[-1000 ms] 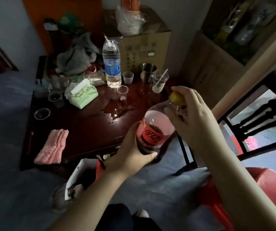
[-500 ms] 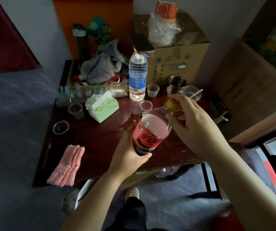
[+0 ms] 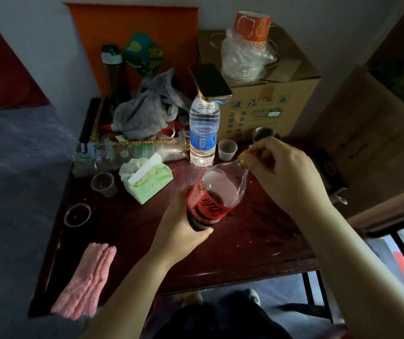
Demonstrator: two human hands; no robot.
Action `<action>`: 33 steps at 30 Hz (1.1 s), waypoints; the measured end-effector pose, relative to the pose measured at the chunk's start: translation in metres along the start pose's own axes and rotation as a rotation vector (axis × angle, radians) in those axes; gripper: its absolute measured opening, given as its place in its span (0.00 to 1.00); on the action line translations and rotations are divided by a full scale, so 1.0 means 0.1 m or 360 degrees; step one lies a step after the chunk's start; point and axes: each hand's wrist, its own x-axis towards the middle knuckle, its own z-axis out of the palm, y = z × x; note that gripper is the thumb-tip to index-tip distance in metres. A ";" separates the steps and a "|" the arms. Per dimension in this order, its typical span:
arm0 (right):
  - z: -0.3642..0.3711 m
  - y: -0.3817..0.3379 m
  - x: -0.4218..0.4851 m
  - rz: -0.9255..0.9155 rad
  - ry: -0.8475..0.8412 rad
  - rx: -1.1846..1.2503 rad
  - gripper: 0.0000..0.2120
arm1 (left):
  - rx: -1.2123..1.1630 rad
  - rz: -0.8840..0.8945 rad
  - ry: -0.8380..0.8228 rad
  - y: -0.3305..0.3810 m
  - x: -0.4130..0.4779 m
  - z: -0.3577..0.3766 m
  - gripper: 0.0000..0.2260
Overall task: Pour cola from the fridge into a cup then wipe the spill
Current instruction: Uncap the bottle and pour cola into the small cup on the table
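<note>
A cola bottle (image 3: 214, 194) with a red label hangs tilted above the dark wooden table (image 3: 245, 243), its neck pointing up and right. My left hand (image 3: 179, 228) grips its lower part. My right hand (image 3: 284, 177) closes its fingers on the yellow cap (image 3: 243, 159) at the neck. A small clear plastic cup (image 3: 227, 149) stands behind the bottle. A folded pink cloth (image 3: 86, 277) lies at the table's front left corner. The bottle and my hands hide the table middle.
A water bottle (image 3: 203, 133) with a phone (image 3: 209, 81) on top stands at the back. A green tissue pack (image 3: 147, 181), two empty clear cups (image 3: 103, 184) (image 3: 77, 214), a metal cup (image 3: 264, 133), a cardboard box (image 3: 269, 94) and grey cloth (image 3: 147, 111) crowd the table.
The view has swung left and over the table. The bottle and both hands now sit above the tabletop instead of beyond its right edge. The spill is now hidden behind them.
</note>
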 end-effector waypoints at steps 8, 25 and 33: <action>-0.11 0.13 0.23 -0.0098 -0.0166 0.0203 0.11 | -0.0024 -0.0086 0.0028 0.14 0.07 0.15 0.35; -0.08 0.20 0.25 -0.0331 -0.0227 0.0539 0.09 | 0.0002 -0.0188 -0.0402 0.12 0.19 -0.17 0.44; 0.07 0.03 0.24 0.0000 -0.0130 0.0109 0.26 | 0.0226 -0.0079 -0.0151 0.04 0.11 -0.24 0.37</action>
